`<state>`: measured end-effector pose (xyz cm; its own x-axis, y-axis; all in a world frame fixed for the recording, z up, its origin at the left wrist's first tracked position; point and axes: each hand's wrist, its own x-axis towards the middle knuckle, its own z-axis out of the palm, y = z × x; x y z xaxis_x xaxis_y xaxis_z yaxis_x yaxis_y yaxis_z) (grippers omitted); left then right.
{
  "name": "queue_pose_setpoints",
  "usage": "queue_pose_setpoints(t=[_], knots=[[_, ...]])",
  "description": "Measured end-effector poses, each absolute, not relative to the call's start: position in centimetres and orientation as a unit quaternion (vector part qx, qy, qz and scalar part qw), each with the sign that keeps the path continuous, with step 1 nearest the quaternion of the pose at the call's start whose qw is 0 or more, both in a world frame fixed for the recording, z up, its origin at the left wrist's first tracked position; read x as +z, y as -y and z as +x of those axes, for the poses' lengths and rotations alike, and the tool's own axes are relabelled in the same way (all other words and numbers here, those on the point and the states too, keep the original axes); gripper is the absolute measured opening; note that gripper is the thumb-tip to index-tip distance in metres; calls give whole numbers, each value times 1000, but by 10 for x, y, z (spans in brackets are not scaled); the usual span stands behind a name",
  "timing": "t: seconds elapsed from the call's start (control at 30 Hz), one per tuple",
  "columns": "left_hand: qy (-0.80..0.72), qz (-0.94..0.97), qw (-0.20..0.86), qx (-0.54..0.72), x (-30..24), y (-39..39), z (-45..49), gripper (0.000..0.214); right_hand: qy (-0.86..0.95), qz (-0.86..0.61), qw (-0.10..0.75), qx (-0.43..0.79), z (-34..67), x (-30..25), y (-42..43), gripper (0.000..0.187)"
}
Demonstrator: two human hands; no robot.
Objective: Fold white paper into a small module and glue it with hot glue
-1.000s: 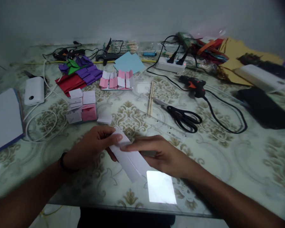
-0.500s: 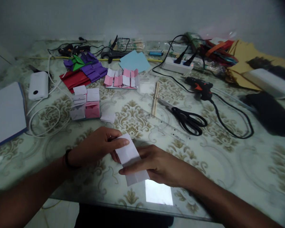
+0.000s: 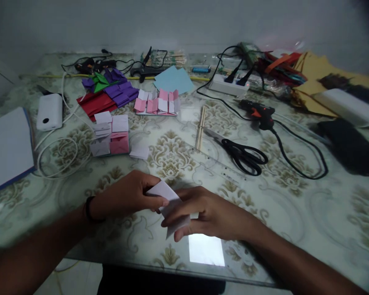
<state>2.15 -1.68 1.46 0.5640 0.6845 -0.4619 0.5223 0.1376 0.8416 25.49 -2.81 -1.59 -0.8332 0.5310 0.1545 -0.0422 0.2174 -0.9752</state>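
Both hands grip one folded white paper [image 3: 168, 196] just above the near edge of the glass-topped table [image 3: 295, 213]. My left hand [image 3: 127, 198] pinches its upper left end, thumb on top. My right hand [image 3: 206, 213] closes on its lower right end, fingers curled over it. Most of the paper's lower part is hidden under my right fingers.
Black scissors [image 3: 240, 153], wooden sticks [image 3: 199, 127] and a clear ruler [image 3: 215, 166] lie behind my hands. A glue gun [image 3: 258, 111] with its cable sits at right. Folded pink and white pieces [image 3: 112, 135], coloured papers [image 3: 107, 92], a power bank [image 3: 49, 111] and a notebook [image 3: 6, 147] are at left.
The long white strip has been folded shorter. My right hand slid down and left along it and curled over its lower end; my left hand kept its pinch.
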Motion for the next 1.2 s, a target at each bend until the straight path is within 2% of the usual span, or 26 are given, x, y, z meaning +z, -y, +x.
queue_pose_setpoints(t=[0.03,0.2,0.4,0.53,0.9,1.2], knots=[[-464,654,594,68,14,17,21,16,741,-170,235,606,255,-16,28,18],[-416,617,664,73,10,16,18,18,766,-179,214,579,256,-12,27,39],[-395,576,713,57,10,19,18,24,804,-164,221,527,256,-15,26,32],[-381,570,726,47,9,20,18,22,801,-127,233,536,256,-20,26,29],[-433,638,632,80,15,15,17,26,773,-139,238,571,257,-16,26,34],[-480,697,524,103,21,21,24,27,728,-188,228,619,256,-10,24,25]])
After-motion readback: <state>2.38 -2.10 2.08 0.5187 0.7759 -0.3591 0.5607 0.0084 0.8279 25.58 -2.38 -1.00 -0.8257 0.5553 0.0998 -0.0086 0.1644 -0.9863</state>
